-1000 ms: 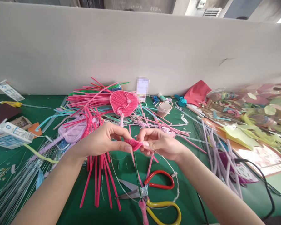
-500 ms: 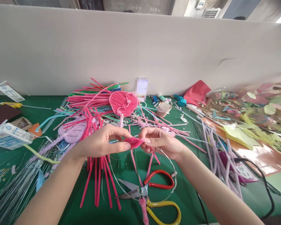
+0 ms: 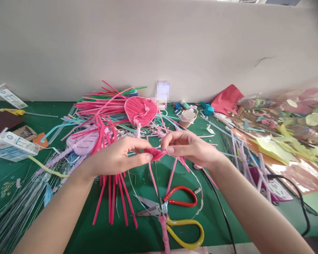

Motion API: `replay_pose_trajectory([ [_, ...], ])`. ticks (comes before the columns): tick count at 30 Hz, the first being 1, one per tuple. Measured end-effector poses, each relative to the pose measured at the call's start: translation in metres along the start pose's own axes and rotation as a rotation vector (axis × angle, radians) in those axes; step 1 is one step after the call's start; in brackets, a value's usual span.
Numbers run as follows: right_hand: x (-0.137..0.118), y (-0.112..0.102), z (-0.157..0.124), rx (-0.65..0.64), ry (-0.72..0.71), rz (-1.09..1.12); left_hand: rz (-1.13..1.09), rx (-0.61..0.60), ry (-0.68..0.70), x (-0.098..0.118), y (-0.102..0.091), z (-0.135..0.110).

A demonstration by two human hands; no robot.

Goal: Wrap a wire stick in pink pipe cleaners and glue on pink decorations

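My left hand (image 3: 127,154) pinches a small piece of bent pink pipe cleaner (image 3: 156,153) between thumb and fingers. At its right tip, my right hand (image 3: 185,148) has thumb and forefinger closed on the same piece. A dark green wire stem (image 3: 157,185) runs down from the piece to a pink wrapped handle (image 3: 164,233). Under the stem lie open scissors (image 3: 155,208) with one red and one yellow handle loop. Behind my hands rests a pink heart-like fan shape (image 3: 140,111) trimmed with small flowers.
Pink pipe cleaners (image 3: 115,197) spread beside my left wrist, near a lilac fan shape (image 3: 82,141) and a bundle of thin wires (image 3: 21,211). A paper cup (image 3: 187,118) stands at the back. Coloured paper scraps (image 3: 275,151) and a black cable (image 3: 222,211) lie on the right.
My right hand has shifted slightly up and right, its fingers more lifted, while still at the piece's right tip. My left hand keeps its pinch. The camera view has tilted down a little.
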State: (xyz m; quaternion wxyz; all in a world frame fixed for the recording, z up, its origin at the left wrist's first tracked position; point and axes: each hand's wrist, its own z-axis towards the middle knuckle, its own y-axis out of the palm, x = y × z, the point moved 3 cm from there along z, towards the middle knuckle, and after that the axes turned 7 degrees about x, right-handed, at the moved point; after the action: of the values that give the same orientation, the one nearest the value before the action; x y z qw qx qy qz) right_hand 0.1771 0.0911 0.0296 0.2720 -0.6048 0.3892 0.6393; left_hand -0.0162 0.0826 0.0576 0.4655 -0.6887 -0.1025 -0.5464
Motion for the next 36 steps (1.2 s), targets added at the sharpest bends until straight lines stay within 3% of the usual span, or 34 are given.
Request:
replay_pose_trajectory([
  [6, -0.05, -0.004, 0.001, -0.079, -0.023, -0.536, -0.194, 0.036, -0.062, -0.003, 0.012, -0.008],
  [12, -0.068, -0.003, 0.006, -0.111, -0.13, -0.883, -0.145, 0.095, -0.091, -0.009, 0.015, -0.006],
  [27, -0.074, -0.002, 0.009, -0.177, -0.145, -0.986, -0.094, 0.063, -0.076, 0.0, 0.016, 0.002],
  [36, -0.075, -0.003, 0.012, -0.236, -0.133, -0.955, 0.074, 0.177, 0.011, 0.006, 0.012, 0.007],
])
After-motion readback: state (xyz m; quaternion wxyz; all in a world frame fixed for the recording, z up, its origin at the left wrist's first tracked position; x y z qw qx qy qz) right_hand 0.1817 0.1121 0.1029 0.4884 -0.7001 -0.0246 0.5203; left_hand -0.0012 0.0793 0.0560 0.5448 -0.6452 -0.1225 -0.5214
